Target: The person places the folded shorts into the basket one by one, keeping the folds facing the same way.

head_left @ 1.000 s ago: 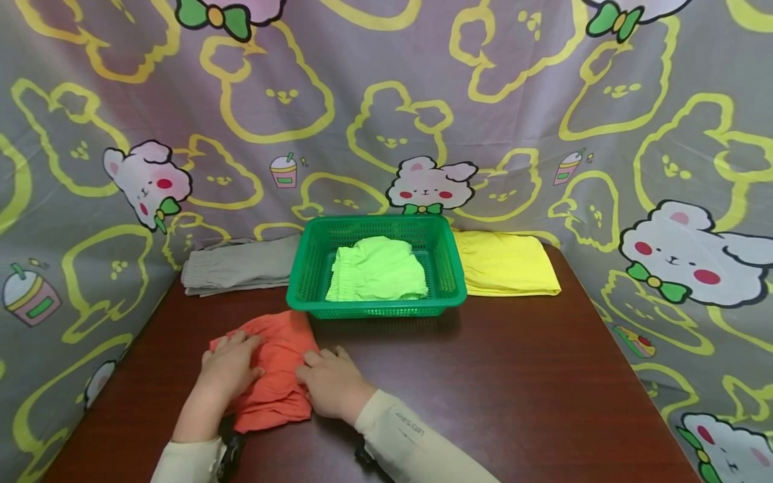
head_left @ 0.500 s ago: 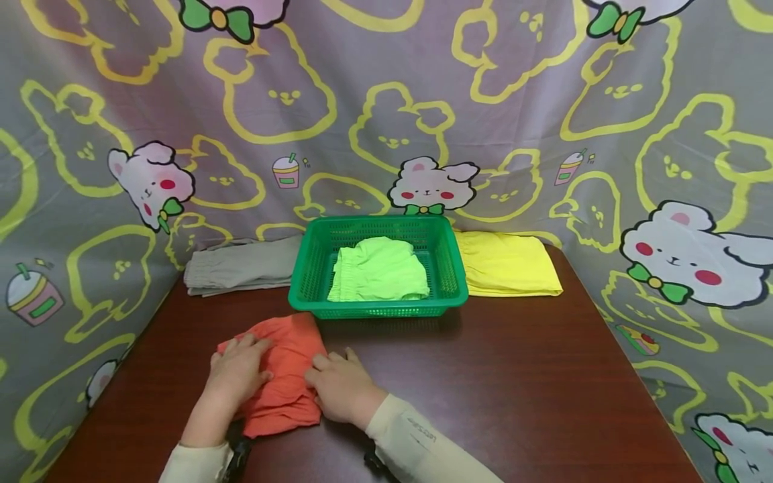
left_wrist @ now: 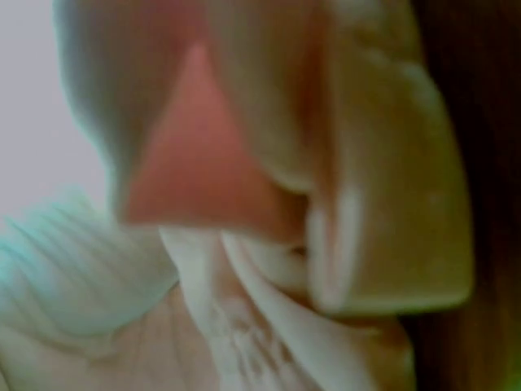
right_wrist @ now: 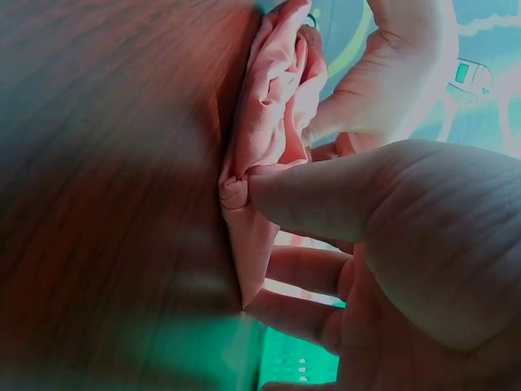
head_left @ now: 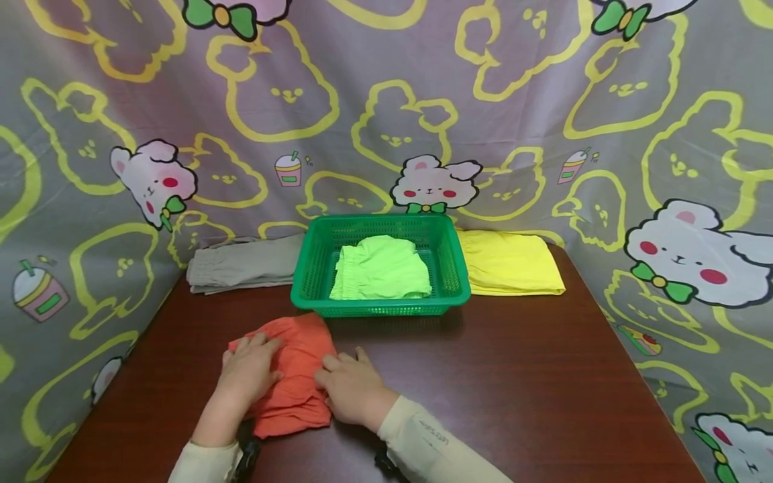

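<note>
An orange folded garment (head_left: pixel 302 376) lies on the table, left of centre and in front of the basket. My left hand (head_left: pixel 249 369) rests on its left part with extended fingers, the thumb apart on the fabric. At the right edge my right hand (head_left: pixel 351 386) holds the cloth. In the right wrist view, the right thumb (right_wrist: pixel 317 195) presses the wrinkled garment (right_wrist: pixel 273 122) and the fingers touch its edge lower down. The left wrist view is blurred, showing orange fabric (left_wrist: pixel 207 163) near the hand.
The green basket (head_left: pixel 380 310) stands at the back centre, with folded lime-green shorts (head_left: pixel 380 268) inside. A grey folded garment (head_left: pixel 247 265) lies to its left, a yellow one (head_left: pixel 513 265) to its right. A patterned curtain (head_left: pixel 338 87) closes off the back and sides.
Both hands and the orange garment have shifted a little to the right across the table. The basket and the other garments stay in place; the head view has moved slightly.
</note>
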Available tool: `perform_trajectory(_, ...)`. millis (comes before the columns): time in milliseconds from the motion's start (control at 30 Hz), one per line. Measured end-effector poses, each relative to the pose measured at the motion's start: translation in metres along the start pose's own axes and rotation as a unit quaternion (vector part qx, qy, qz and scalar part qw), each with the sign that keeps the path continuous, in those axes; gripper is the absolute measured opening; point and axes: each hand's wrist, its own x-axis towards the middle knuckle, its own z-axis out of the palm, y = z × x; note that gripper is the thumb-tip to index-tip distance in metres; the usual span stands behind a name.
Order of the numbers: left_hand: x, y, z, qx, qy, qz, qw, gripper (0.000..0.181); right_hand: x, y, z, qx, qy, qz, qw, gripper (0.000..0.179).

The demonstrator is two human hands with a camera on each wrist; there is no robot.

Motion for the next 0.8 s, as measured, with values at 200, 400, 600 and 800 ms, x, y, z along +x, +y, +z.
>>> perform_trajectory(200,0.001,0.002,0.001,-0.004,-0.003,0.002,1.0000,0.055,-0.004,0.002,-0.002,0.000,-0.001,-0.001,1.0000,0.017)
perform_trajectory(400,0.003,0.006,0.001,-0.007,-0.011,0.002,0.9999,0.053,-0.007,0.005,-0.002,-0.007,-0.005,-0.005,0.9999,0.019)
perform_trajectory(600,0.005,0.014,0.005,-0.001,0.000,0.013,0.9999,0.055,-0.014,0.012,-0.002,-0.014,0.000,-0.010,0.9998,0.021)
perform_trajectory(800,0.008,0.023,0.008,0.001,0.019,0.022,0.9996,0.055,-0.021,0.022,-0.003,-0.017,0.011,-0.017,0.9997,0.021)
